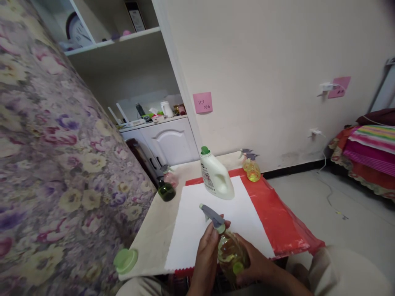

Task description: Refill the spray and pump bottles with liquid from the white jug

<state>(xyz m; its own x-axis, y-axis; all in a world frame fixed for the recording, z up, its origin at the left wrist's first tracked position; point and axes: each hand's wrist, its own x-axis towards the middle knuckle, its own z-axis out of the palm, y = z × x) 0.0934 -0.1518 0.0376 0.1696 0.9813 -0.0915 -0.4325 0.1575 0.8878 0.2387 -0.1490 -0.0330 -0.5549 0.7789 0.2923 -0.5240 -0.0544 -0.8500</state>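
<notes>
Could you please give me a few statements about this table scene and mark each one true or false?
1. Both hands hold a spray bottle of yellow liquid. True: the left hand grips near the neck, the right hand its body.
2. The white jug has a red cap. False: its cap is green.
3. The jug stands on the white sheet. True.
4. The green lid lies on the red plastic cover. False: it lies at the table's near left corner, off the cover.
5. A dark green bottle stands left of the white sheet. True.
</notes>
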